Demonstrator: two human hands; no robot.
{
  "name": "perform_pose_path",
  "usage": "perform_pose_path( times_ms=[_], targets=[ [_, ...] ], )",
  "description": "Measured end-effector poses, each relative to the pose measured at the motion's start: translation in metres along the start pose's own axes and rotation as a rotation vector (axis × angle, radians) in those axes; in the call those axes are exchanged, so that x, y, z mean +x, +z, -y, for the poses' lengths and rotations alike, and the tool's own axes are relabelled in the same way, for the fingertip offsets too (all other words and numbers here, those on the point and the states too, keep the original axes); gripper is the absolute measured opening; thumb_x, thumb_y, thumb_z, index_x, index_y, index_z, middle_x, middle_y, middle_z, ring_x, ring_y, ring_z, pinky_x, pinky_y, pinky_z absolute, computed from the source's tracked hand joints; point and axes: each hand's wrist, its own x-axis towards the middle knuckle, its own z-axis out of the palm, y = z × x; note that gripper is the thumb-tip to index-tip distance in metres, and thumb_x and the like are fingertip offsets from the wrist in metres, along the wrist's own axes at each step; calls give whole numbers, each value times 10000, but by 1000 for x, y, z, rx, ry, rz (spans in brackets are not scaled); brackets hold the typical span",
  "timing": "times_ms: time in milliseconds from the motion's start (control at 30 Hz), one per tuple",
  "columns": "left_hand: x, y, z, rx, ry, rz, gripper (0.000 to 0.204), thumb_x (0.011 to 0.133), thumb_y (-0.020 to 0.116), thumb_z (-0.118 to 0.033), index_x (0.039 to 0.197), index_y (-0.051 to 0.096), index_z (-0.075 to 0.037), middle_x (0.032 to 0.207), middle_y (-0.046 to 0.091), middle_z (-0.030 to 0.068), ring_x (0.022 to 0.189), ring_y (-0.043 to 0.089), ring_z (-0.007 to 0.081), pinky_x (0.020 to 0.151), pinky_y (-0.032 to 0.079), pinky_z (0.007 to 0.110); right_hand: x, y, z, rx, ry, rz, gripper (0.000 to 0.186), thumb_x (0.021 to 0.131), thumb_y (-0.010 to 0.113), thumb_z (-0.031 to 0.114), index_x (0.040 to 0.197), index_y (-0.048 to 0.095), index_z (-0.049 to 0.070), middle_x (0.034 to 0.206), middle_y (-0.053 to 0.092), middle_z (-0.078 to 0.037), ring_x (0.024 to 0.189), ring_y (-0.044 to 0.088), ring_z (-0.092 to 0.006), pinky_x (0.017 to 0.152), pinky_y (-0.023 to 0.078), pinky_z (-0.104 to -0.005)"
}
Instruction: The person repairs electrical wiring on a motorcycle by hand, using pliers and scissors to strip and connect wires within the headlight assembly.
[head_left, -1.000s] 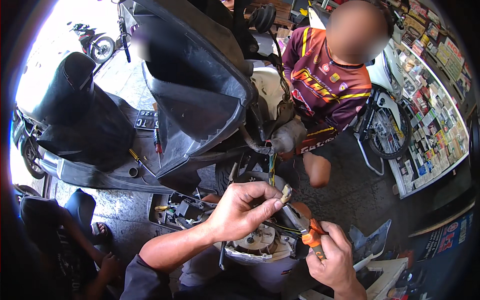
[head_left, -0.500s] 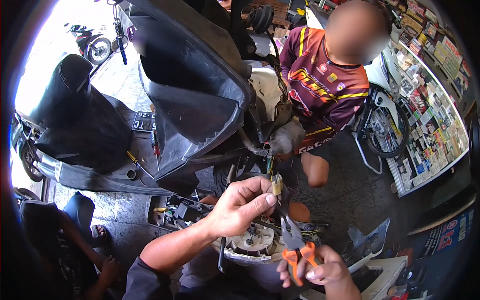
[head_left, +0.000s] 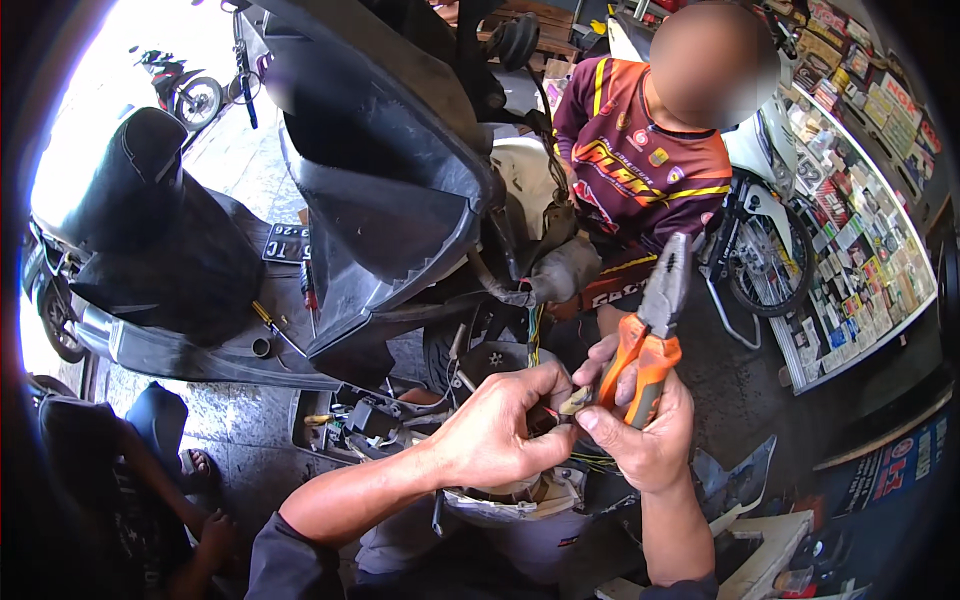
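One connector (head_left: 575,401) sits between your left hand (head_left: 505,428), which pinches it, and right hand (head_left: 645,440), which touches it while gripping the pliers (head_left: 653,345). The connector looks light, stiff, probably brittle; hold its body, not the wires (head_left: 534,335).

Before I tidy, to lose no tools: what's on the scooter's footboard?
A plate, a red-handled tool, a yellow-handled screwdriver and a dark round part. The black panel hides whatever lies below it.

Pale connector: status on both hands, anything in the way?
Left hand pinching pale connector. Right hand gripping orange-handled pliers, tips pointing away from connector. Coloured wires just beyond left hand; no obstruction seen.
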Motion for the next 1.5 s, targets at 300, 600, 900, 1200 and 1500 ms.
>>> perform_pose_path(
  times_ms=[300,600,900,1200,1500],
  targets=[
    [3,4,5,54,-3,-13,238,822,639,-139,908,514,44,710,536,172,625,534,213,603,463,371,3,0,3,-157,-44,65,332,781,700,-115,1039,543,22,1256,526,-168,1002,640,-183,862,548,-325],
    [2,5,0,211,106,-211,218,851,742,-114,947,614,32,836,666,166,717,685,256,636,539,353,0,7,-7,-73,-68,-189,295,816,711,-82,1008,521,38,1234,549,-128,995,587,-113,886,511,-290],
    [-2,1,4,270,168,-186,214,840,790,-63,1017,706,23,884,732,153,754,738,239,651,574,329,-7,11,-6,-64,-36,-299,324,819,710,-60,994,470,69,1250,504,-128,1006,593,-148,891,513,-306],
    [-5,9,12,283,234,-341,172,829,793,-42,967,701,5,857,729,128,742,732,219,642,569,324,-10,20,-6,176,-12,-355,377,854,681,-99,1163,493,5,1267,517,-107,1046,609,-128,902,546,-282],
    [-4,6,12,189,166,-267,84,866,736,-4,944,706,6,867,716,116,781,694,170,716,555,306,-11,21,-3,173,41,-392,526,853,676,-112,1327,465,-24,1187,546,-69,1002,615,-105,897,543,-266]
  ],
)
